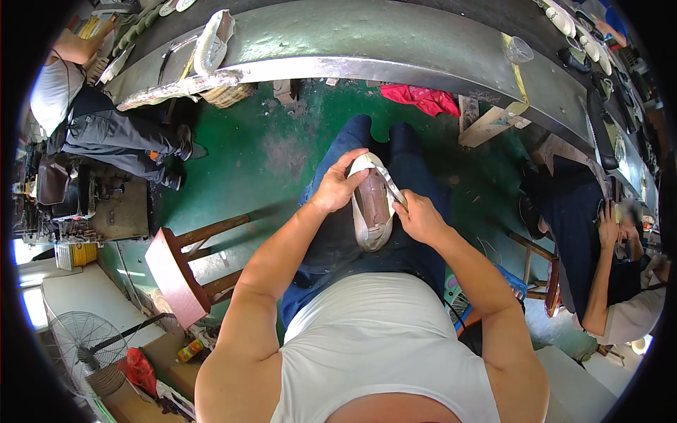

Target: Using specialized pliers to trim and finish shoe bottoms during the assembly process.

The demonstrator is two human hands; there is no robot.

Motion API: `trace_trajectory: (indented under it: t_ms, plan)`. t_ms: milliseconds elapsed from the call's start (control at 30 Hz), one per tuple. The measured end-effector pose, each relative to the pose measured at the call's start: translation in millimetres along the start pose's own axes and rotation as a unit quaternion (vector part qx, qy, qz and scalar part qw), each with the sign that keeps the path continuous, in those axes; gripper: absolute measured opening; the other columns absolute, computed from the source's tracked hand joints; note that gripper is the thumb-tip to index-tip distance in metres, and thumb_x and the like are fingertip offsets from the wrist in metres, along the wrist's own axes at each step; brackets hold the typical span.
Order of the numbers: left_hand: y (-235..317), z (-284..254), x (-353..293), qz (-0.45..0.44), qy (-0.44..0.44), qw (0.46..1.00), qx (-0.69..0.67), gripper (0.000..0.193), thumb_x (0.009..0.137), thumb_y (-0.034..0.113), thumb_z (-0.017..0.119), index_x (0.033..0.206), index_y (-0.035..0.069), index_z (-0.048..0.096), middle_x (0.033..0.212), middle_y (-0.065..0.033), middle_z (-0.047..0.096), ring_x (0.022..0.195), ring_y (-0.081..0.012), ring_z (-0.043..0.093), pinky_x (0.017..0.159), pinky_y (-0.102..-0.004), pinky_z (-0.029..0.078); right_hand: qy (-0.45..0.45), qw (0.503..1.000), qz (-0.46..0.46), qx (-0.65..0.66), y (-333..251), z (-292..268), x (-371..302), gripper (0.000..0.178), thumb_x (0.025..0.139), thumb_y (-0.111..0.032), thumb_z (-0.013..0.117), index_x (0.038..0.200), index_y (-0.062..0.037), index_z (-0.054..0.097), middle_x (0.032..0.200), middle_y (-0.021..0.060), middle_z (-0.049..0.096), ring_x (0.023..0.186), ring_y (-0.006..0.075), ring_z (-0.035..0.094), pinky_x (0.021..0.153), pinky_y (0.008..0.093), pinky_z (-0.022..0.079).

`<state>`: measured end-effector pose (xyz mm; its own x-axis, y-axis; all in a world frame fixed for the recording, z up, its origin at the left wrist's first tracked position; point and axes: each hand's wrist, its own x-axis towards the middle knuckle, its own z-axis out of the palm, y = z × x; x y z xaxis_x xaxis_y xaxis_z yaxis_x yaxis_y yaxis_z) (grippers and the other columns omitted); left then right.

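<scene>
A pale, elongated shoe (371, 233) lies above the person's denim-covered lap, its rounded end toward the body and its open oval showing a smooth, brownish, slightly shiny inner surface. The left hand (334, 185) is curled around the shoe's far left edge, thumb pressed on the rim, the fingers partly hidden behind it. The right hand (422, 216) is closed with thumb against bent fingers, pinching a slim, silvery strip (389, 185) that runs along the shoe's right rim; whether it is a tool or a strap I cannot tell. Beyond the knees stretches a grey workbench (317, 42) with a dented, dull-sheened top and a bright front edge. Beneath it are a woven basket (229, 95) and a crumpled red cloth (421, 98). A wooden stool (169, 276) with a flat, reddish seat stands at left.
</scene>
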<state>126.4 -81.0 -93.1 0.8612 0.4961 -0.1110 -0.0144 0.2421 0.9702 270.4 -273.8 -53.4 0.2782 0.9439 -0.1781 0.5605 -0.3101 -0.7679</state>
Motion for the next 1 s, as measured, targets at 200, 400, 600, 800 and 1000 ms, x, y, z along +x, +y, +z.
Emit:
trace_trajectory:
  t_ms: [200, 400, 600, 800, 1000]
  plan:
    - [16, 15, 3, -0.073, 0.024, 0.997, -0.025, 0.046, 0.095, 0.011, 0.067, 0.138, 0.009, 0.054, 0.121, -0.0042, 0.062, 0.111, -0.0140, 0.057, 0.099, -0.0307, 0.045, 0.007, 0.994, 0.016, -0.105, -11, -19, -11, 0.024, 0.097, -0.018, 0.057, 0.100, 0.0062, 0.057, 0.088, 0.0274, 0.066, 0.086, 0.0481, 0.063, 0.075, 0.0526, 0.050]
    - [6, 17, 12, -0.069, 0.063, 0.995, -0.017, 0.047, 0.094, 0.010, 0.067, 0.138, 0.005, 0.052, 0.119, -0.0071, 0.064, 0.106, -0.0145, 0.060, 0.095, -0.0299, 0.049, -0.228, 0.962, 0.138, 0.059, -26, -60, -13, 0.028, 0.098, -0.019, 0.056, 0.107, 0.0070, 0.056, 0.080, 0.0185, 0.067, 0.076, 0.0319, 0.068, 0.071, 0.0420, 0.053]
    - [15, 34, -1, -0.077, 0.026, 0.996, 0.026, 0.052, 0.092, 0.006, 0.066, 0.141, 0.002, 0.049, 0.122, -0.0088, 0.064, 0.111, -0.0170, 0.060, 0.098, -0.0313, 0.048, -0.031, 0.992, 0.123, 0.026, -22, -33, 12, 0.032, 0.100, -0.028, 0.056, 0.097, 0.0043, 0.059, 0.076, 0.0175, 0.067, 0.070, 0.0303, 0.068, 0.066, 0.0396, 0.052]
    - [-6, 36, -31, -0.161, 0.002, 0.973, 0.164, 0.062, 0.087, -0.004, 0.052, 0.148, 0.002, 0.040, 0.134, -0.0128, 0.058, 0.122, -0.0202, 0.056, 0.106, -0.0328, 0.042, 0.094, 0.989, 0.100, 0.045, -2, -26, -3, 0.046, 0.086, -0.038, 0.073, 0.098, 0.0037, 0.058, 0.077, 0.0172, 0.067, 0.075, 0.0346, 0.068, 0.070, 0.0427, 0.052]
    - [-4, 43, -34, -0.236, -0.017, 0.972, -0.012, 0.093, 0.073, -0.012, 0.050, 0.159, 0.013, 0.023, 0.145, -0.0118, 0.049, 0.132, -0.0218, 0.049, 0.111, -0.0331, 0.038, 0.091, 0.973, 0.201, -0.061, 8, 3, -7, 0.057, 0.073, -0.026, 0.078, 0.113, 0.0045, 0.052, 0.102, 0.0239, 0.067, 0.098, 0.0395, 0.067, 0.084, 0.0448, 0.053]
